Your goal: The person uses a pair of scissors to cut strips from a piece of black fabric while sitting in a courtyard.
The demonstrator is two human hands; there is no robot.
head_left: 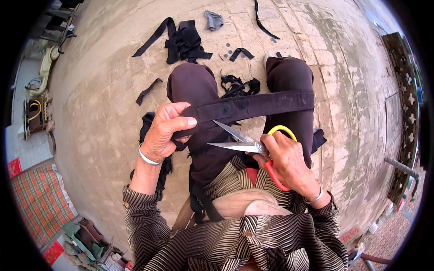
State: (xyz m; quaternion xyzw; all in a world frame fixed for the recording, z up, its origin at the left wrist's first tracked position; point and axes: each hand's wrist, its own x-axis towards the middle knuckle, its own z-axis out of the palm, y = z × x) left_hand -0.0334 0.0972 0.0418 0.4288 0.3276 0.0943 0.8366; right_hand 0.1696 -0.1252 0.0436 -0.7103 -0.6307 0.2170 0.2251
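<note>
A dark fabric strip (266, 103), like a waistband, stretches across my knees. Its left end is pinched between the thumb and fingers of my left hand (165, 128), above my left thigh. Two round dark spots show on the band near that end. My right hand (287, 158) grips a pair of scissors (246, 143) with one yellow and one red handle loop. The scissor blades are spread apart and point left, just below the band's lower edge. One blade tip is close to the band; whether it touches I cannot tell.
Black cloth scraps (185, 41) lie on the paved floor (108, 86) beyond my knees, with a grey cloth piece (213, 20) and small dark discs nearby. A tangle of black strips (239, 86) lies between my knees. A plaid cloth (43, 203) is at the far left.
</note>
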